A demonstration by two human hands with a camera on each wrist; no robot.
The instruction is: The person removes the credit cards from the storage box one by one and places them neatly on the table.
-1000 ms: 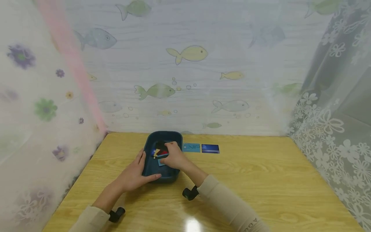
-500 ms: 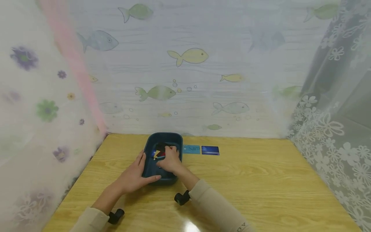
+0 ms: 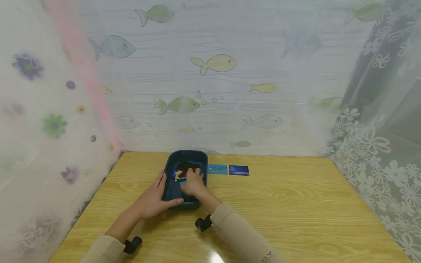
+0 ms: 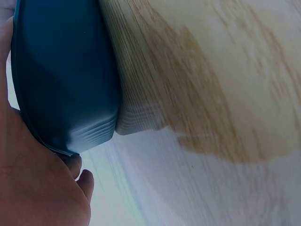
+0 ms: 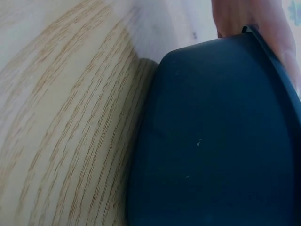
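Observation:
A dark blue plastic tub (image 3: 167,195) stands on the table at centre left. My left hand (image 3: 149,200) holds its near left corner, fingers along the left side and thumb across the near rim. In the left wrist view, fingertips (image 4: 85,182) of that hand curl by the tub's rim. My right hand (image 3: 194,182) reaches down inside the tub, fingers bent, over a light blue card (image 3: 182,184). Its fingertips are partly hidden, so I cannot tell whether it pinches the card. Black, red and tan flat pieces (image 3: 180,174) lie beyond it in the tub.
To the tub's right, a light blue card marked VIP (image 3: 218,169) and a dark blue card (image 3: 239,170) lie side by side on the wood-grain table (image 3: 296,204). A fish-patterned curtain (image 3: 279,73) hangs behind the table's far edge.
My right hand has moved slightly left and lower in the tub, its fingers drawing in over the light blue card. The left hand stays in place on the tub.

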